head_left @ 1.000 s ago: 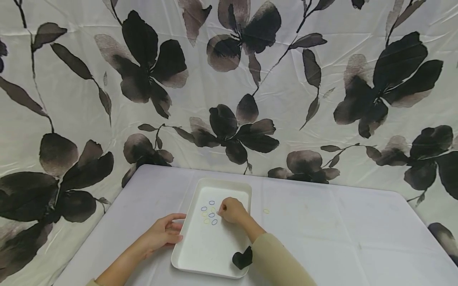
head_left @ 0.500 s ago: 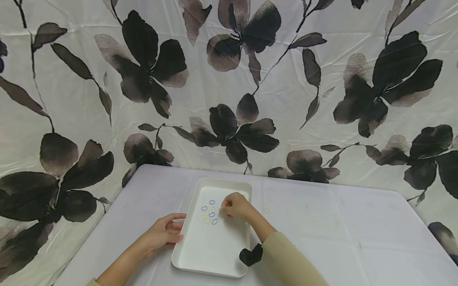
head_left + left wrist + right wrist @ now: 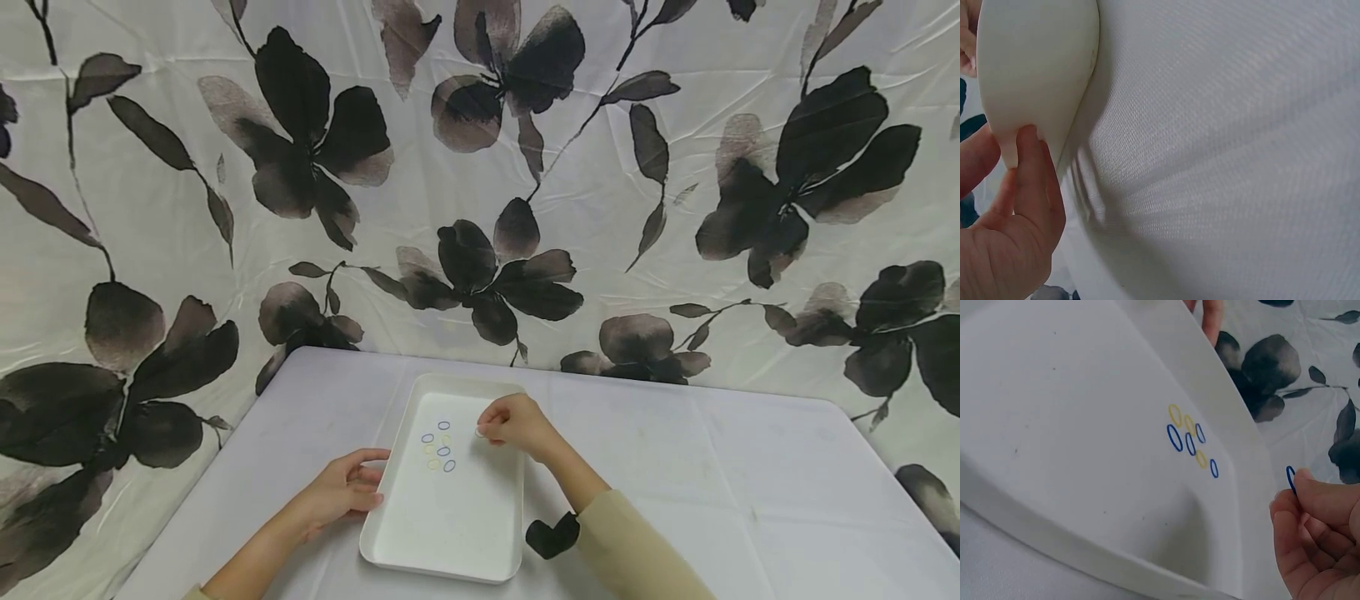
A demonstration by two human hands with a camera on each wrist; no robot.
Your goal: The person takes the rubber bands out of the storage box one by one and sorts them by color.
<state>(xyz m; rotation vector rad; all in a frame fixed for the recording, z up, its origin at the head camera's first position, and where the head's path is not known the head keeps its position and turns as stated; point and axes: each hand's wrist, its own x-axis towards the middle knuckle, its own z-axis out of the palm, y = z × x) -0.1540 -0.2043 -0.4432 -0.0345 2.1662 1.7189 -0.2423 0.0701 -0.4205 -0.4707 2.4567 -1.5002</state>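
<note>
My left hand [image 3: 337, 490] grips the left rim of a white rectangular tray [image 3: 442, 533]. In the left wrist view, its thumb and fingers lie on opposite sides of the tray wall. Over the tray's right rim, my right hand [image 3: 517, 423] pinches a thin blue loop [image 3: 1289, 477], like a small rubber band, between thumb and forefinger. The loop is raised above the tray floor. Several similar blue loops [image 3: 1170, 439] and yellow loops [image 3: 1171, 415] lie grouped on the tray floor, to the left of the right hand.
A white cloth [image 3: 712, 483] covers the table beneath the tray. Behind it hangs a floral curtain [image 3: 637, 208]. A black piece [image 3: 552, 536] sits at the right wrist, beside the tray's right edge.
My right hand has moved right and slightly away from the loop group, toward the tray's right rim. Its forearm now covers the spot where a yellow loop lay on the cloth. The left hand stays put.
</note>
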